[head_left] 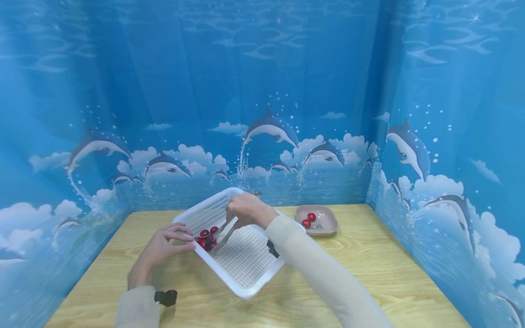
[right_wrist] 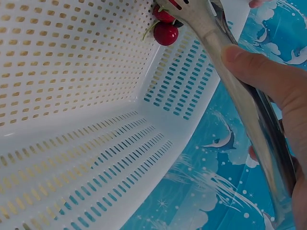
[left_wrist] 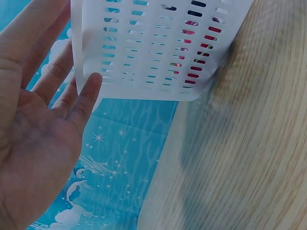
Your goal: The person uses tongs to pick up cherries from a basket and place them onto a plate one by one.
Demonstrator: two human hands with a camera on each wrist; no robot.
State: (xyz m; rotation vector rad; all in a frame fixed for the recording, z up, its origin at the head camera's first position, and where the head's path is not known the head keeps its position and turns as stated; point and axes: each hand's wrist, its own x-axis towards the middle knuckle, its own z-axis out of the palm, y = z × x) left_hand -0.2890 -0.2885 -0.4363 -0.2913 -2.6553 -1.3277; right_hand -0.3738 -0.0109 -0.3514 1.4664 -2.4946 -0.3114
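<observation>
In the head view, a white perforated plastic basket [head_left: 245, 291] is turned cornerwise on the table. Several red cherries [head_left: 203, 233] are bunched at its left corner. My left hand [head_left: 166, 243] holds the basket's left rim; in the left wrist view, fingers reach behind the rim and one fingertip lies on the near side. Over the basket, my right hand [head_left: 250, 210] grips metal tongs [right_wrist: 240, 96], the thumb pressed along one arm. The tongs point down at the cherries and partly cover them. One cherry [right_wrist: 166, 33] shows beside the slotted tip in the right wrist view.
A pinkish square dish [head_left: 328, 223] with two red cherries [head_left: 309, 220] stands right of the basket, beyond my right forearm. Blue dolphin-print curtains [head_left: 266, 91] enclose the wood-grain table [head_left: 369, 273] at the back and sides.
</observation>
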